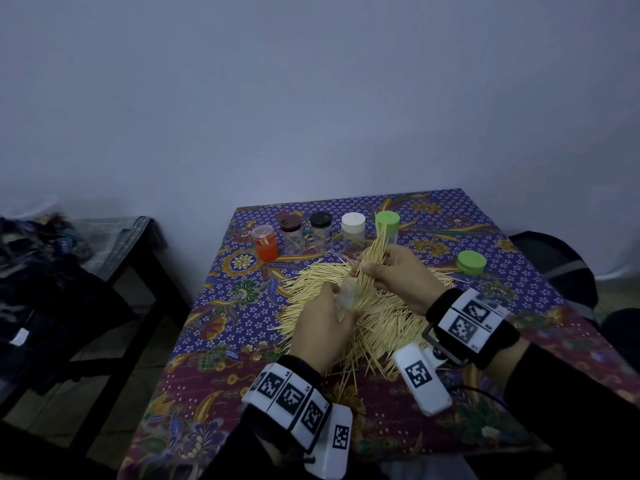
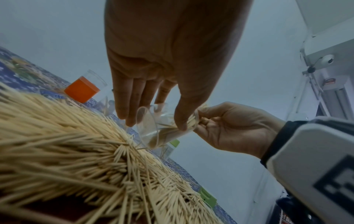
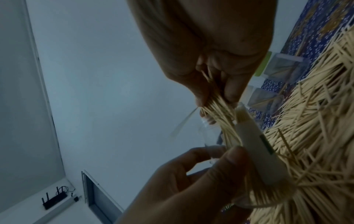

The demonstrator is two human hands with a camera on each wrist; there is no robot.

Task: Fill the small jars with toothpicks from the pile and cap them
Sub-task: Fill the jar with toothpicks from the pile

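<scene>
A big pile of toothpicks lies in the middle of the patterned tablecloth. My left hand grips a small clear uncapped jar, tilted over the pile with its mouth toward my right hand. My right hand pinches a bundle of toothpicks, whose lower ends enter the jar's mouth. A loose green cap sits at the right of the pile.
Along the far side stand an orange jar and jars with brown, black, white and green caps. A dark side table with clothes is at the left. A dark chair stands at the right.
</scene>
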